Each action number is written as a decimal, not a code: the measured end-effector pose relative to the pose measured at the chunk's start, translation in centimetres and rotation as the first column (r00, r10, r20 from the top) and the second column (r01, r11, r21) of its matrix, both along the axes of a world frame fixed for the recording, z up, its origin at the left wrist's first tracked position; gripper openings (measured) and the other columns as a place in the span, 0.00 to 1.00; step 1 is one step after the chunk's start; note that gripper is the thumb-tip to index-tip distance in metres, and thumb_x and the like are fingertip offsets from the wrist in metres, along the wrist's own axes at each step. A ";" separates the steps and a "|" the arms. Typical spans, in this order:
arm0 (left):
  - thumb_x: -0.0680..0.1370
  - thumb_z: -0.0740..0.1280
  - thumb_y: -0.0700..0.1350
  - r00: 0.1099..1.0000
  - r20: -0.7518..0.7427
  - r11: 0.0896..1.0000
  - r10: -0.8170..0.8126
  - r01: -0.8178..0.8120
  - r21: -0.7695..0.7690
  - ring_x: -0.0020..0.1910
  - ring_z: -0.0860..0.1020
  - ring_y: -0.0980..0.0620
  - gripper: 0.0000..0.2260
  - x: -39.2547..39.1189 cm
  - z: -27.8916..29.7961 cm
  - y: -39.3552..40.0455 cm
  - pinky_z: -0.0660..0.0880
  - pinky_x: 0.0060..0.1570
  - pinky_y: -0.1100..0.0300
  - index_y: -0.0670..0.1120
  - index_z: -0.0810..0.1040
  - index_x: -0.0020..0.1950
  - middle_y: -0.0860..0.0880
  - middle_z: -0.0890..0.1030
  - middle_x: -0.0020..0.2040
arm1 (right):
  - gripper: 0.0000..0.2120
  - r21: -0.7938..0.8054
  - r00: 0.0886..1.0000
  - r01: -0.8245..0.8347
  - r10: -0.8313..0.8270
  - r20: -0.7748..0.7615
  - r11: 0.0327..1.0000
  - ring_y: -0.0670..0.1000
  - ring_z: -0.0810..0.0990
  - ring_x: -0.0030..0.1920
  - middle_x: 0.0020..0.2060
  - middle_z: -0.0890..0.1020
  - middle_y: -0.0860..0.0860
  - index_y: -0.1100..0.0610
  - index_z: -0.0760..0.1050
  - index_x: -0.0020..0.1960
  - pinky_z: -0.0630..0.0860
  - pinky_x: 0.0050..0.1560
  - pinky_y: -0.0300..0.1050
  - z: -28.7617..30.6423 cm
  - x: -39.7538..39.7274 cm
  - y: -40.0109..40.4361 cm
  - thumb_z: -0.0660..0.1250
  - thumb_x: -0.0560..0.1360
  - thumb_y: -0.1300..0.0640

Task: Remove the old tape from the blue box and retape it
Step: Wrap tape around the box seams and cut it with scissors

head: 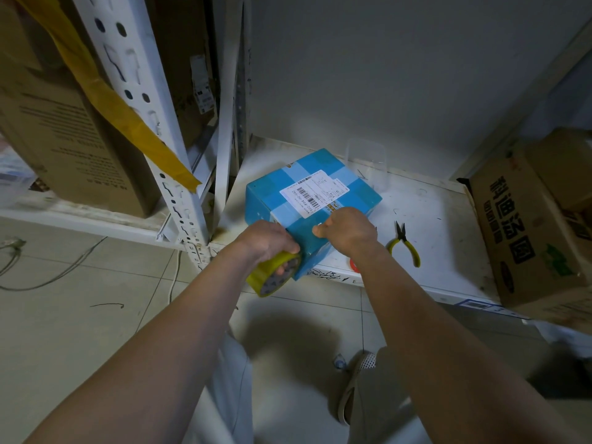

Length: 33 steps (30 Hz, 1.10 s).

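White shelf (416,200): blue box (288,200), hands probably taping.

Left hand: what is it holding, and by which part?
The left hand grips the yellow tape roll around its rim, fingers curled into its core.

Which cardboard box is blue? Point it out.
The blue box on the shelf under both hands, with a white barcode label; the other boxes are brown.
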<state>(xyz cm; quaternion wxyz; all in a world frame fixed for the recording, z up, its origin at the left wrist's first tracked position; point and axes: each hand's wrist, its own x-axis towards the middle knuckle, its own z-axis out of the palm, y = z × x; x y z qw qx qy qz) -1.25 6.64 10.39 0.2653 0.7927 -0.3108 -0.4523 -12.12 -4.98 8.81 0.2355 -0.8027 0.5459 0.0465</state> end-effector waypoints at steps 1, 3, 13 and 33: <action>0.74 0.69 0.48 1.000 0.000 1.000 -0.010 0.010 0.008 0.55 0.76 0.45 0.13 0.0 -0.1 0.1 0.72 0.61 0.48 0.44 0.79 0.56 0.44 0.80 0.54 | 0.20 -0.024 1.000 -0.007 0.007 -0.009 1.000 0.50 0.74 0.48 0.46 0.75 0.52 0.56 0.73 0.57 0.67 0.40 0.43 -0.1 0.0 0.2 0.66 0.74 0.43; 0.73 0.69 0.47 1.000 -0.008 1.000 0.009 -0.009 0.011 0.55 0.76 0.46 0.13 -0.1 -0.4 0.3 0.72 0.61 0.48 0.45 0.79 0.56 0.44 0.80 0.55 | 0.20 -0.057 1.000 -0.002 0.001 -0.011 0.998 0.50 0.75 0.47 0.47 0.76 0.52 0.56 0.73 0.57 0.65 0.37 0.42 -0.2 0.0 0.5 0.67 0.73 0.43; 0.73 0.69 0.45 1.000 -0.030 1.000 0.009 -0.010 -0.016 0.54 0.78 0.43 0.10 0.0 -1.2 0.2 0.73 0.60 0.46 0.44 0.80 0.53 0.42 0.81 0.52 | 0.21 -0.165 1.000 -0.007 0.009 0.013 0.986 0.50 0.75 0.51 0.50 0.77 0.51 0.54 0.74 0.60 0.68 0.38 0.42 -0.8 0.0 1.0 0.68 0.72 0.43; 0.75 0.70 0.41 0.958 -0.269 0.979 0.104 -0.146 -0.139 0.25 0.76 0.59 0.11 -2.4 -3.2 0.0 0.68 0.18 0.71 0.40 0.74 0.54 0.49 0.76 0.36 | 0.16 -0.126 0.914 0.083 -0.025 0.404 0.989 0.52 0.73 0.59 0.62 0.66 0.52 0.52 0.70 0.65 0.71 0.53 0.41 -2.6 -0.7 -0.2 0.61 0.79 0.51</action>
